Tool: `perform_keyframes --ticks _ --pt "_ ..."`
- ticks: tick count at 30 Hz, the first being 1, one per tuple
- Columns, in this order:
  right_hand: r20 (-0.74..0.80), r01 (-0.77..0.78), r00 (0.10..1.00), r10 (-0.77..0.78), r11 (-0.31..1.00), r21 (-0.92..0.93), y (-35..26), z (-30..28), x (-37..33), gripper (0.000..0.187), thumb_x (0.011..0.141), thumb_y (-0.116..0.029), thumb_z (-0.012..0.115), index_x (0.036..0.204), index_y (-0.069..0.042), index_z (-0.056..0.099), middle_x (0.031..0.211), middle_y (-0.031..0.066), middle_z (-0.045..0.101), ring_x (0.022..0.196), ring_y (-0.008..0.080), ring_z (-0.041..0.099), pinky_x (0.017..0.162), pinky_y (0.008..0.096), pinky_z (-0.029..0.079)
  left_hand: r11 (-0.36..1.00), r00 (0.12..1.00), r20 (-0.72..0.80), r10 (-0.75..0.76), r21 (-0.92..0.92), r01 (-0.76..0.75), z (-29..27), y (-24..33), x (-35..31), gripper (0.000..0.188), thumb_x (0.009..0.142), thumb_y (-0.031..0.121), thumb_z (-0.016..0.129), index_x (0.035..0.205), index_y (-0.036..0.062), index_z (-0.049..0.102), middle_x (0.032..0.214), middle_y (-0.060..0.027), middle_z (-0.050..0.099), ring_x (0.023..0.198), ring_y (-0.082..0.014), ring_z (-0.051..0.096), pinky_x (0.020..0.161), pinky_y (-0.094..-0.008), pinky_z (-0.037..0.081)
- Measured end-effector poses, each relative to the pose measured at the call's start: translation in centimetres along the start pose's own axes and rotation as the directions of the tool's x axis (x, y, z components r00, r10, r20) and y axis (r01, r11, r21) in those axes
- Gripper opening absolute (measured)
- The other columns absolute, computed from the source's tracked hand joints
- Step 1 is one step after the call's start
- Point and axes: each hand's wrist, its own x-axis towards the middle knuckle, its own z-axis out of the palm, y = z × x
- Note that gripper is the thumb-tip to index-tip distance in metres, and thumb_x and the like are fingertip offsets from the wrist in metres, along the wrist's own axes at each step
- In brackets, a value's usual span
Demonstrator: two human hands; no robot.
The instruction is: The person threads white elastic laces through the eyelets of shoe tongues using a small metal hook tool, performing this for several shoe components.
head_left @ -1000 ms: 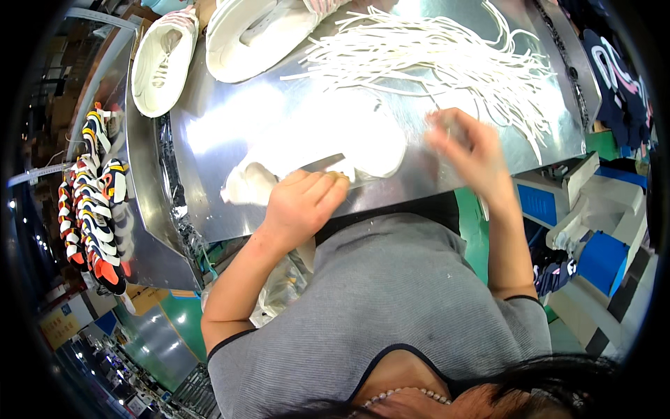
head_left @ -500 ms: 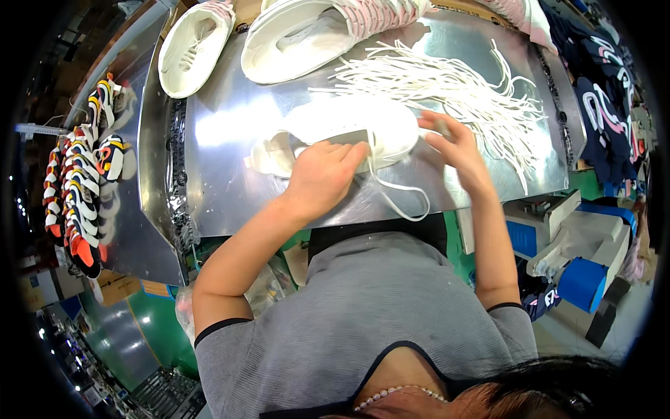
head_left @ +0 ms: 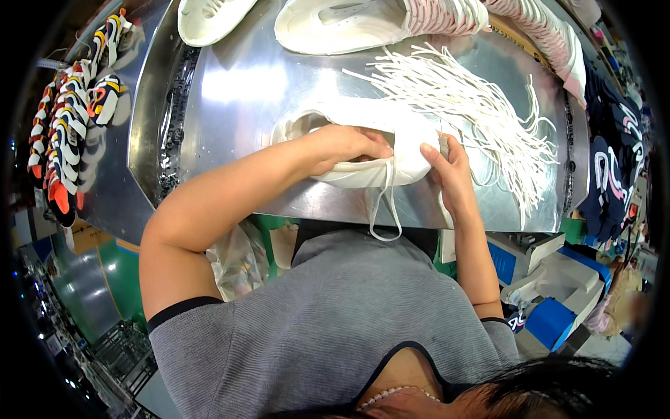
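A white shoe [head_left: 419,143] lies in front of me on the metal table, its toe toward the right and its opening facing up. My left hand [head_left: 345,148] reaches into the opening with curled fingers and grips the shoe's upper near the lacing area; some fingertips are hidden inside. A white shoelace [head_left: 392,202] hangs in a loop from the upper over the table's near edge. At the toe, my right hand [head_left: 452,167] holds the shoe, thumb on top and fingers round its far side. Something greyish shows at the right fingers; I cannot tell what.
A bundle of white laces [head_left: 488,112] spreads on the metal table [head_left: 230,167] to the right. More white shoes [head_left: 342,28] line the far edge, some with pink lacing. Colourful shoe parts [head_left: 66,140] lie at left, dark uppers [head_left: 607,160] at right. A grey-blue machine [head_left: 558,293] stands below right.
My right hand has closed on the shoe's toe, having been apart from it. My left hand has gone deeper into the opening, its elbow swinging outward. The shoe's opening now faces up more.
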Motion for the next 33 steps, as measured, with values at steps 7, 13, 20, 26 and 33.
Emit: perform_keyframes --ticks 7,13,20,26,33 --pt "0.075 -0.169 0.984 0.159 0.972 0.164 -0.3 -1.3 -0.3 0.03 0.091 -0.024 0.074 0.105 -0.004 0.057 0.067 -0.0071 0.05 0.046 -0.0007 0.029 0.041 0.0198 0.019 0.912 0.901 -0.251 0.355 0.306 -0.274 0.4 -0.4 0.5 0.025 0.087 0.015 0.075 0.108 0.0009 0.075 0.095 -0.0048 0.074 0.086 -0.0101 0.064 0.08 -0.026 0.052" --pt "0.155 -0.235 0.964 0.214 0.963 0.132 -0.3 -1.9 -0.2 0.026 0.093 -0.027 0.073 0.097 -0.007 0.055 0.064 -0.0072 0.048 0.044 -0.0006 0.027 0.04 0.0199 0.019 0.868 0.845 -0.289 0.45 0.362 -0.339 1.7 -0.7 0.2 0.026 0.082 0.022 0.076 0.096 0.0007 0.078 0.089 -0.0102 0.075 0.079 -0.0135 0.065 0.078 -0.0279 0.052" --pt "0.167 -0.248 0.96 0.225 0.959 0.134 0.5 -1.6 -1.4 0.029 0.094 -0.032 0.072 0.096 -0.007 0.056 0.064 -0.007 0.047 0.045 -0.0004 0.028 0.041 0.0204 0.019 0.898 0.871 -0.261 0.416 0.271 -0.347 2.8 -0.7 0.1 0.019 0.086 0.012 0.075 0.1 0.0001 0.076 0.094 -0.0026 0.074 0.085 -0.0082 0.063 0.077 -0.0233 0.051" --pt "0.092 -0.144 0.987 0.13 0.977 0.156 1.0 -1.4 -1.9 0.027 0.094 -0.027 0.072 0.097 -0.005 0.056 0.068 -0.0059 0.05 0.046 -0.0011 0.029 0.041 0.0204 0.019 0.814 0.827 -0.284 0.486 0.493 -0.309 3.0 -1.0 0.3 0.012 0.087 0.011 0.073 0.091 -0.0004 0.074 0.079 -0.0019 0.07 0.074 -0.0088 0.06 0.068 -0.0246 0.048" --pt "-0.082 0.085 0.995 -0.062 0.948 0.308 1.1 0.2 -2.6 0.028 0.092 -0.022 0.073 0.104 -0.002 0.057 0.075 -0.0049 0.056 0.052 -0.0021 0.036 0.044 0.0187 0.022 0.269 0.296 -0.224 0.929 0.956 -0.12 1.1 -1.8 -4.7 0.008 0.09 0.011 0.071 0.091 0.0025 0.069 0.084 -0.0058 0.065 0.07 -0.0143 0.053 0.065 -0.0268 0.043"
